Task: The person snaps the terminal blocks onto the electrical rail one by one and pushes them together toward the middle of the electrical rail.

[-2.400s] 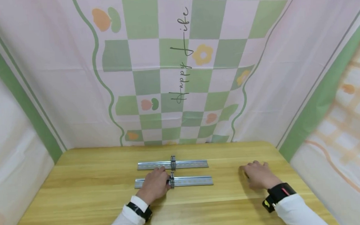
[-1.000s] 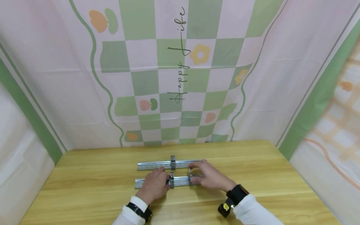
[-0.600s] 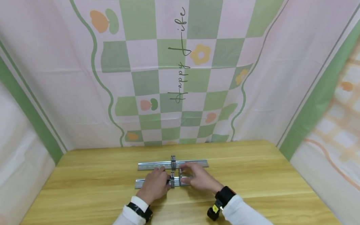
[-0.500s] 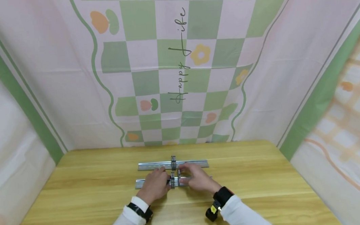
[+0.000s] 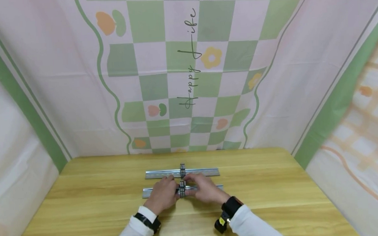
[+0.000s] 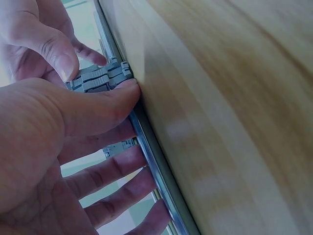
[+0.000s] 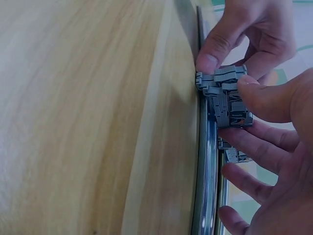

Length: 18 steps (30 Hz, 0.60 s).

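Note:
Two slotted metal DIN rails lie parallel on the table, the near rail (image 5: 147, 193) and the far rail (image 5: 162, 175). Grey terminal blocks (image 5: 182, 189) stand side by side near the middle of the near rail. My left hand (image 5: 162, 195) holds these blocks from the left, its thumb at their near end in the left wrist view. From the right, my right hand (image 5: 206, 190) pinches one terminal block (image 7: 230, 108) between thumb and fingers; it sits right up against the others, slightly askew in the right wrist view.
On the far rail stands another small group of terminal blocks (image 5: 183, 170), just beyond my fingertips. The wooden table (image 5: 84, 209) reaches back to a checkered cloth (image 5: 187, 86), with more cloth hanging at both sides.
My right hand has come in from the right side of the table with a terminal block and moved left along the near rail to the others. My left hand has kept its place.

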### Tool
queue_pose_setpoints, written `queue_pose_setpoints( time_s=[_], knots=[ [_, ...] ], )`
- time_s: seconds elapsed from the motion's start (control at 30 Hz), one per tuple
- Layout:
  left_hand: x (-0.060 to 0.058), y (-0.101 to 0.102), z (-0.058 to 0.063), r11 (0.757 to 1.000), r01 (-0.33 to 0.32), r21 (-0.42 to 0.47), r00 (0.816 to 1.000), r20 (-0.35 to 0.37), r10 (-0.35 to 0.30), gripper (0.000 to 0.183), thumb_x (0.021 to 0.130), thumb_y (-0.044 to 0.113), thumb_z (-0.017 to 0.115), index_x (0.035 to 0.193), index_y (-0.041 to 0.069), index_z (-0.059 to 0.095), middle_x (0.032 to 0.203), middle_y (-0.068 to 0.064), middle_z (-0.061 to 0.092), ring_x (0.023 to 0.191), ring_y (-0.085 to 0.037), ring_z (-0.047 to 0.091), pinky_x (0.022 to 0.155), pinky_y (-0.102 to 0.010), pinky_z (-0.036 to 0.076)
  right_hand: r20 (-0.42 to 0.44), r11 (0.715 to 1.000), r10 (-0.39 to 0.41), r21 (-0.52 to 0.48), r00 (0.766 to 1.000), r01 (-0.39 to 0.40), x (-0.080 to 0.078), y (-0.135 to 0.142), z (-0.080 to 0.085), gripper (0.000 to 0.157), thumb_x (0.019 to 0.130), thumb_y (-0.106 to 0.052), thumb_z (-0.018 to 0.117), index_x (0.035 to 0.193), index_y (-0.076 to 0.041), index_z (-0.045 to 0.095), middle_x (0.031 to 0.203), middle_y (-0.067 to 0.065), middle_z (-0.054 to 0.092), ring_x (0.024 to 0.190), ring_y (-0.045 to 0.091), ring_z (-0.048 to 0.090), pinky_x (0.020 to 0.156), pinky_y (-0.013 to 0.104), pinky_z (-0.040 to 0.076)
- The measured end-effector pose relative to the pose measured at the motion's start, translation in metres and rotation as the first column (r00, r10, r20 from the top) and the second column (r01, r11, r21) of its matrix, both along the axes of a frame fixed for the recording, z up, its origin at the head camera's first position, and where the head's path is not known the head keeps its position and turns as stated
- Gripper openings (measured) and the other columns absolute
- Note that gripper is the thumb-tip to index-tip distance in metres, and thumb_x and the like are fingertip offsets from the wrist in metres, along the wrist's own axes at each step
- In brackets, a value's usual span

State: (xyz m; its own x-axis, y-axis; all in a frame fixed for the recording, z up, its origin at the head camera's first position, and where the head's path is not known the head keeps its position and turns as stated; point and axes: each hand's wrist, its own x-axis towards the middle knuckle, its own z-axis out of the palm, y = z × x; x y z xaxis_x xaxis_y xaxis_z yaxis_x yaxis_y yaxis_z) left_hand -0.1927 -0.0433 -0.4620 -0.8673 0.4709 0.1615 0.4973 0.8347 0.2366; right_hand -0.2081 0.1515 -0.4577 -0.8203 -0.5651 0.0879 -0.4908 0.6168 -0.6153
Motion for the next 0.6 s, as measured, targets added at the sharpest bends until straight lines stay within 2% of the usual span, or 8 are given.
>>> queue_pose_setpoints(
  time_s=[0.13, 0.27, 0.6],
  knots=[
    [-0.0002, 0.0002, 0.0002, 1.000, 0.000, 0.003, 1.000, -0.001, 0.000, 0.019, 0.075, 0.031, 0.070, 0.082, 0.014, 0.068, 0.083, 0.001, 0.048, 0.071, -0.015, 0.043, 0.056, -0.027, 0.039, -0.041, 0.997, -0.011, 0.072, 0.999, 0.014, 0.0021, 0.0000, 0.0012, 0.044, 0.084, -0.035, 0.062, 0.122, -0.017, 0.052, 0.117, -0.006, 0.058, 0.111, 0.021, 0.046, 0.095, 0.048, 0.028],
    [0.0000, 0.0004, 0.0004, 1.000, -0.006, 0.006, 1.000, 0.001, 0.006, 0.019, 0.075, 0.031, 0.071, 0.083, 0.014, 0.069, 0.085, 0.001, 0.049, 0.072, -0.015, 0.043, 0.056, -0.027, 0.039, -0.060, 0.995, -0.020, 0.098, 0.998, 0.026, 0.0039, -0.0008, 0.0021, 0.044, 0.084, -0.034, 0.062, 0.123, -0.017, 0.052, 0.118, -0.007, 0.057, 0.119, 0.022, 0.040, 0.097, 0.052, 0.021],
    [0.0013, 0.0008, 0.0014, 1.000, -0.019, -0.007, 1.000, -0.010, 0.019, 0.022, 0.074, 0.031, 0.070, 0.086, 0.013, 0.068, 0.087, -0.001, 0.051, 0.074, -0.017, 0.046, 0.057, -0.029, 0.041, -0.119, 0.991, -0.048, 0.117, 0.992, 0.062, 0.0101, -0.0051, 0.0002, 0.043, 0.084, -0.028, 0.064, 0.123, -0.016, 0.052, 0.120, -0.004, 0.055, 0.122, 0.023, 0.039, 0.097, 0.053, 0.019]
  ],
)
